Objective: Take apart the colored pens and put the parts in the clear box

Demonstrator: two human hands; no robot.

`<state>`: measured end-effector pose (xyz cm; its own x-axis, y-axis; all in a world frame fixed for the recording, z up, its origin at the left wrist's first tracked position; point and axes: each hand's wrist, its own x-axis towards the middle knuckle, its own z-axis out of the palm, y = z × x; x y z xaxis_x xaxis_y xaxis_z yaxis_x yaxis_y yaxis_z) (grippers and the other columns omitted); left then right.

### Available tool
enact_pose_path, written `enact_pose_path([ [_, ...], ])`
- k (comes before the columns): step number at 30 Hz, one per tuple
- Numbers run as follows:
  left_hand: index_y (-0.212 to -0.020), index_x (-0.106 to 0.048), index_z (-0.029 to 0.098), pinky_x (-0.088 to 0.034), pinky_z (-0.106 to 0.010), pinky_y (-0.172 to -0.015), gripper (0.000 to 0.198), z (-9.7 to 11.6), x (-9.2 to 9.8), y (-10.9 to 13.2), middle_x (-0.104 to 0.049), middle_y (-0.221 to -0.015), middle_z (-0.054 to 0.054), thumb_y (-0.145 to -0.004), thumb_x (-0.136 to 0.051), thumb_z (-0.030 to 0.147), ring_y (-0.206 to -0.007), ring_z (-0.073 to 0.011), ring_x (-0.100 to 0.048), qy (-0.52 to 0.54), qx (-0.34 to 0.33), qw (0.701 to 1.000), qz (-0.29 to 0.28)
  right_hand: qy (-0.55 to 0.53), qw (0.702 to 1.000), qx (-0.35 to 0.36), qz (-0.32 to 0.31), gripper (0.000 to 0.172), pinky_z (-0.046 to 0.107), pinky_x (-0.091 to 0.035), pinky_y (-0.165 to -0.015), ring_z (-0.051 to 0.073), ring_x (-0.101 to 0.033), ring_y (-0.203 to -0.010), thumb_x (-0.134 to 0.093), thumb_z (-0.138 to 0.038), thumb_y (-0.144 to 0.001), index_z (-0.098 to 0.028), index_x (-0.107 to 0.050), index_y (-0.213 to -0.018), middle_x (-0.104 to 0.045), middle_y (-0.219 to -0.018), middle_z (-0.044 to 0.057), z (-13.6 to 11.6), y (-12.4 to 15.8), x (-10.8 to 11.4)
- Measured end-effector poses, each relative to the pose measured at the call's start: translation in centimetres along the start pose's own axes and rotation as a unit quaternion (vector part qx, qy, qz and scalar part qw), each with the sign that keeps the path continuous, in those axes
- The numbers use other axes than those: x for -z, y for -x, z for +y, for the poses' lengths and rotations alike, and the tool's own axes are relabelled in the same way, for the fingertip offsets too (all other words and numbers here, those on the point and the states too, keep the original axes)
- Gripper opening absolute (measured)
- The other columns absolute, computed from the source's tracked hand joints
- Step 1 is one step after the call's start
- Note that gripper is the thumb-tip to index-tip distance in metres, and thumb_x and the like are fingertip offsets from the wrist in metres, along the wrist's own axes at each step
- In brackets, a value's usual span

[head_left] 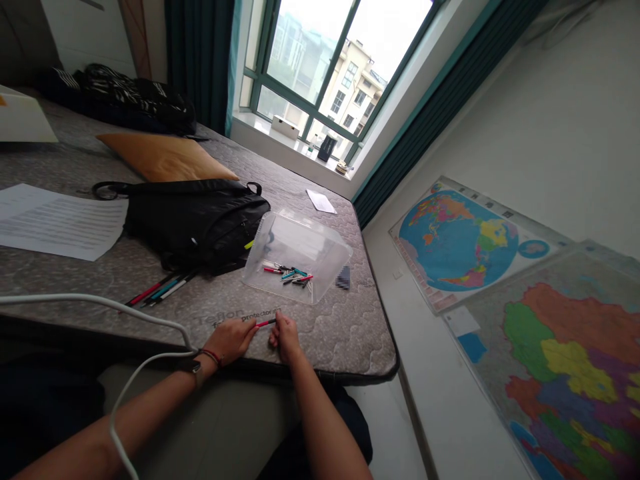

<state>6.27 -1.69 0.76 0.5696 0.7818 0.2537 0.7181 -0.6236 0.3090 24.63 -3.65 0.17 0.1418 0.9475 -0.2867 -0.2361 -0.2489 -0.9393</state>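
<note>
Near the mattress's front edge, my left hand point(233, 340) is closed on one end of a red and black pen point(265, 323). My right hand point(287, 333) pinches the black end of the same pen, so it spans the short gap between the hands. Behind them stands a clear plastic box point(295, 243) with several pens and small pen parts point(293, 275) lying in it. To the left, several long red, blue, white and black pens or sticks point(159, 291) lie beside the backpack.
A black backpack point(195, 217), a brown envelope point(170, 157) and a printed sheet point(60, 220) lie on the mattress point(345, 333). A white cable point(100, 300) crosses over my left forearm. Maps point(460, 233) hang on the right wall.
</note>
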Motion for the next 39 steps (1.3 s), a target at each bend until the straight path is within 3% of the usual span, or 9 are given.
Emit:
enact_pose_path([
  [5,-0.093,-0.062,0.022,-0.042,-0.030,-0.066,0.044,0.13,0.15,-0.03,-0.066,-0.074,-0.007,-0.101,-0.024,0.042,-0.070,-0.0209,-0.062,0.003,0.010,1.000,-0.003,-0.060,0.998,0.004,0.017,0.043,0.017,-0.037,-0.034,0.010,-0.053,-0.043,-0.065,-0.060,-0.076,-0.021,-0.048,-0.079,-0.051,-0.056,-0.006,0.01,0.14,0.21],
  [10,-0.093,-0.062,0.022,-0.043,-0.031,-0.068,0.044,0.15,0.24,-0.01,-0.067,-0.075,-0.008,-0.100,-0.024,0.041,-0.071,-0.0214,-0.063,0.008,0.013,1.000,-0.010,-0.046,0.999,-0.009,0.022,0.049,0.018,-0.040,-0.036,0.010,-0.052,-0.044,-0.065,-0.066,-0.073,-0.021,-0.046,-0.070,-0.046,-0.054,-0.006,-0.10,0.14,0.24],
  [16,-0.093,-0.063,0.022,-0.043,-0.031,-0.069,0.042,0.11,0.17,0.02,-0.067,-0.077,-0.009,-0.099,-0.027,0.042,-0.072,-0.0212,-0.063,0.033,0.028,0.999,-0.006,-0.057,0.998,-0.004,0.009,0.036,0.018,-0.040,-0.039,0.011,-0.054,-0.047,-0.072,-0.046,-0.070,-0.022,-0.047,-0.076,-0.049,-0.057,-0.006,-0.37,0.50,0.49],
  [19,-0.094,-0.064,0.022,-0.043,-0.031,-0.068,0.044,0.11,0.17,-0.03,-0.067,-0.076,-0.009,-0.099,-0.026,0.043,-0.071,-0.0212,-0.063,0.023,0.026,0.999,-0.009,-0.076,0.997,-0.006,0.005,0.037,0.019,-0.041,-0.041,0.011,-0.054,-0.048,-0.070,-0.050,-0.072,-0.023,-0.046,-0.077,-0.049,-0.057,-0.007,-0.54,0.55,0.54],
  [25,-0.094,-0.064,0.021,-0.041,-0.031,-0.066,0.048,0.18,0.29,0.03,-0.067,-0.076,-0.010,-0.099,-0.023,0.046,-0.071,-0.0234,-0.063,-0.012,0.024,0.999,-0.031,-0.003,1.000,0.006,-0.004,0.042,0.018,-0.035,-0.034,0.009,-0.048,-0.039,-0.070,-0.054,-0.073,-0.021,-0.044,-0.066,-0.042,-0.048,-0.009,-0.50,0.59,0.31],
  [34,-0.094,-0.064,0.019,-0.039,-0.031,-0.065,0.053,0.69,0.84,-0.08,-0.066,-0.076,-0.011,-0.098,-0.021,0.048,-0.071,-0.0242,-0.062,-0.028,0.033,0.998,-0.046,0.006,1.000,-0.008,0.005,0.041,0.018,-0.035,-0.034,0.009,-0.049,-0.038,-0.066,-0.056,-0.075,-0.021,-0.046,-0.071,-0.043,-0.046,-0.010,-0.25,0.10,0.34],
  [39,-0.094,-0.063,0.020,-0.039,-0.030,-0.067,0.051,0.78,0.90,-0.05,-0.067,-0.077,-0.011,-0.099,-0.021,0.048,-0.072,-0.0237,-0.063,-0.032,0.039,0.998,-0.048,-0.040,0.999,-0.013,-0.002,0.034,0.017,-0.039,-0.036,0.010,-0.051,-0.039,-0.068,-0.046,-0.075,-0.021,-0.050,-0.089,-0.046,-0.048,-0.011,-0.49,0.26,0.34],
])
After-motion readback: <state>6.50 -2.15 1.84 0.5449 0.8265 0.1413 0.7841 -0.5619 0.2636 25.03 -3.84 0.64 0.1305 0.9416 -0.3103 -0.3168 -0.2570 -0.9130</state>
